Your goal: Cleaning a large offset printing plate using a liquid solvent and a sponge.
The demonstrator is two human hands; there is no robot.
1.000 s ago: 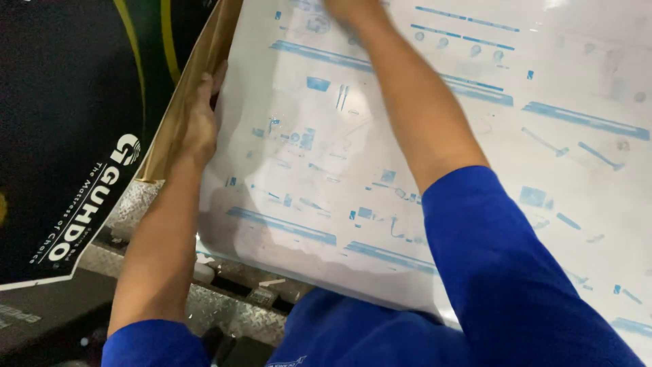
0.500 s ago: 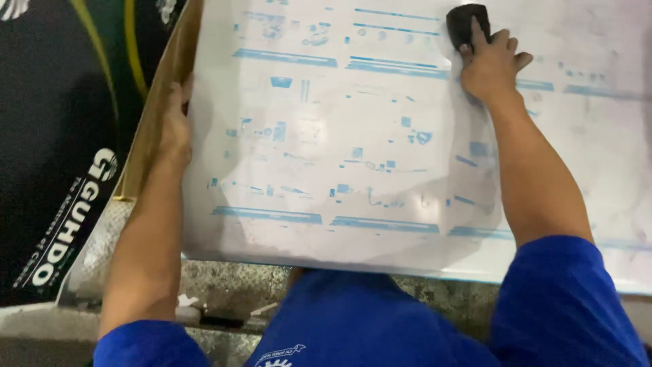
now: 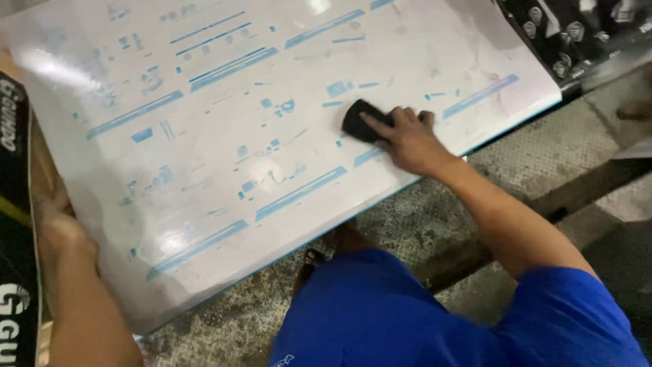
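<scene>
Since half a second ago the right hand (image 3: 407,139) has dragged its clutched black sponge (image 3: 360,120) down the printing plate (image 3: 224,136); left hand (image 3: 58,228) grips the edge, which might buckle under pressure

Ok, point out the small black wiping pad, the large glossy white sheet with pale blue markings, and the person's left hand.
Small black wiping pad (image 3: 361,119), head view, on its exposed left half.
Large glossy white sheet with pale blue markings (image 3: 224,102), head view, on its bare middle.
Left hand (image 3: 58,228), head view, on the back, at the sheet's edge.
</scene>
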